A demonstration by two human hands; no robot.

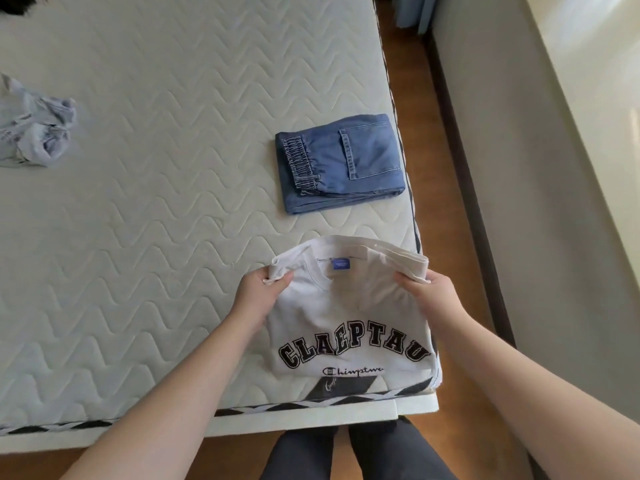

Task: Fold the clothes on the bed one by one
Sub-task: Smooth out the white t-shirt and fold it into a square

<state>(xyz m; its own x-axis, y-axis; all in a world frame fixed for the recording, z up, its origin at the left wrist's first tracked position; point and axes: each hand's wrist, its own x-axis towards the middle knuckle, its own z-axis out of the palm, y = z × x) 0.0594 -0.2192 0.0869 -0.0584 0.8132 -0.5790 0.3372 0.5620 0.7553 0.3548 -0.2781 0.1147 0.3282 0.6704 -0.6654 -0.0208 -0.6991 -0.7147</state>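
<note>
From my head camera, my left hand [260, 286] and right hand [429, 289] each pinch a far corner of the white sweatshirt [349, 327], which lies at the near right corner of the mattress [156, 168]. Just beyond it sit folded jeans [341, 161], apart from the sweatshirt. A crumpled pale garment [33, 133] lies well off at the left edge. My dark trousers [356, 452] show below, over the wooden floor [460, 237].
</note>
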